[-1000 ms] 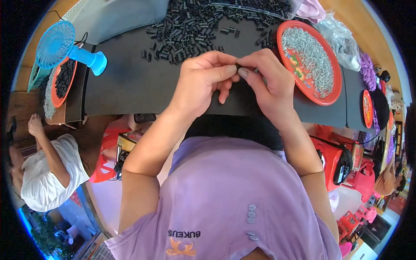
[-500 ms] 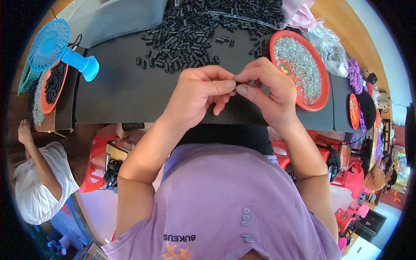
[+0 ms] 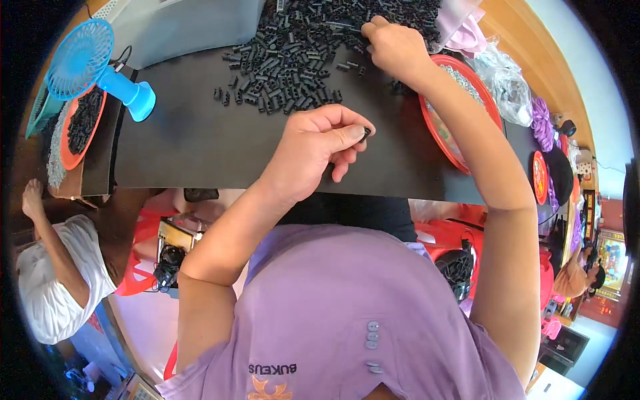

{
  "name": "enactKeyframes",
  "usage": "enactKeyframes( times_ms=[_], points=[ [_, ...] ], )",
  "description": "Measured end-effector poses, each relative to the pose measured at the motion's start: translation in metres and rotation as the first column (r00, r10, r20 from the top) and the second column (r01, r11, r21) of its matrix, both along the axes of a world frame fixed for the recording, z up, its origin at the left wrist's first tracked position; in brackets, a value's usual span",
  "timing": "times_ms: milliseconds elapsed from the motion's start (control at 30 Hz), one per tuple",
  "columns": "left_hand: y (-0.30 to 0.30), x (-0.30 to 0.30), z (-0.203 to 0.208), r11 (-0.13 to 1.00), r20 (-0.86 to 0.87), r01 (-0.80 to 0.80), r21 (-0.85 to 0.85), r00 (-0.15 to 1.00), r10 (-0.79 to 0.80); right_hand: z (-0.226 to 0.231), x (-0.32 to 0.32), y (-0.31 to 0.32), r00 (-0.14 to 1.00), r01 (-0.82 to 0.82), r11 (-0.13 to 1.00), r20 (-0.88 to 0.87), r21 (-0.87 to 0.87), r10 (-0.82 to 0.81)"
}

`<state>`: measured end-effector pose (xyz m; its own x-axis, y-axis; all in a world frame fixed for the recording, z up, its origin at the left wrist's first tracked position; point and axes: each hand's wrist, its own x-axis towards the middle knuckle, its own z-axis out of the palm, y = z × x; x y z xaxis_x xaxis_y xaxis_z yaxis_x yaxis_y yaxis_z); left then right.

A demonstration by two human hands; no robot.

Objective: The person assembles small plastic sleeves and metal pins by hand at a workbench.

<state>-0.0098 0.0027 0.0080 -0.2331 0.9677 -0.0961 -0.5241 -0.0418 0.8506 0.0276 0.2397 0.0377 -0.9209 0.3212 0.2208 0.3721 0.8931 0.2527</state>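
Between the thumb and forefinger of my left hand point(image 3: 313, 147) is a small black plastic piece point(image 3: 365, 135), mostly covered by the fingers. That hand is closed and hovers over the near part of the dark table point(image 3: 200, 143). My right hand point(image 3: 399, 48) reaches forward to the right side of the heap of small black plastic pieces point(image 3: 287, 70). Its fingers are curled together at the heap; what they grip, if anything, cannot be made out. Beneath my right forearm lies a red oval tray point(image 3: 445, 150) with small silvery metal pieces point(image 3: 463, 83), partly hidden by the arm.
A blue handheld fan point(image 3: 127, 93) stands at the left, beside a grey plastic bin point(image 3: 193, 33). Beyond it is an orange-red tray point(image 3: 70, 157) of black pieces. Clear plastic bags point(image 3: 503, 77) and purple cord point(image 3: 542, 123) lie right. Another person point(image 3: 63, 280) is at far left.
My right hand has left my left hand and moved forward to the heap, its forearm now crossing the red tray. My left hand stays nearly in place with the black piece.
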Motion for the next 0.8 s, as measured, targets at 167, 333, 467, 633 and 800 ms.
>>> enactKeyframes(
  times_ms=[167, 333, 467, 633, 800],
  points=[
    [-0.001, 0.0, 0.001, 1.0, 0.032, 0.017, 0.023, 0.999, -0.017, 0.002, 0.018, 0.005, 0.967, -0.186, 0.939, -0.225, -0.289, 0.122],
    [-0.003, 0.001, 0.001, 0.999, -0.041, 0.044, 0.02, 0.998, -0.043, 0.008, 0.035, 0.013, 0.965, -0.051, 0.898, -0.254, -0.438, -0.07],
    [-0.002, 0.002, 0.001, 0.999, -0.084, 0.033, 0.008, 0.996, -0.032, 0.006, 0.036, 0.018, 0.96, -0.095, 0.894, -0.277, -0.439, -0.034],
    [-0.002, 0.0, 0.0, 0.999, -0.084, 0.052, -0.01, 0.995, -0.052, 0.003, 0.026, 0.003, 0.942, -0.243, 0.909, -0.304, -0.338, 0.139],
    [-0.001, 0.002, 0.001, 1.0, -0.058, 0.024, 0.012, 0.998, -0.023, -0.002, 0.006, -0.01, 0.944, -0.297, 0.92, -0.224, -0.255, 0.242]
  ],
)
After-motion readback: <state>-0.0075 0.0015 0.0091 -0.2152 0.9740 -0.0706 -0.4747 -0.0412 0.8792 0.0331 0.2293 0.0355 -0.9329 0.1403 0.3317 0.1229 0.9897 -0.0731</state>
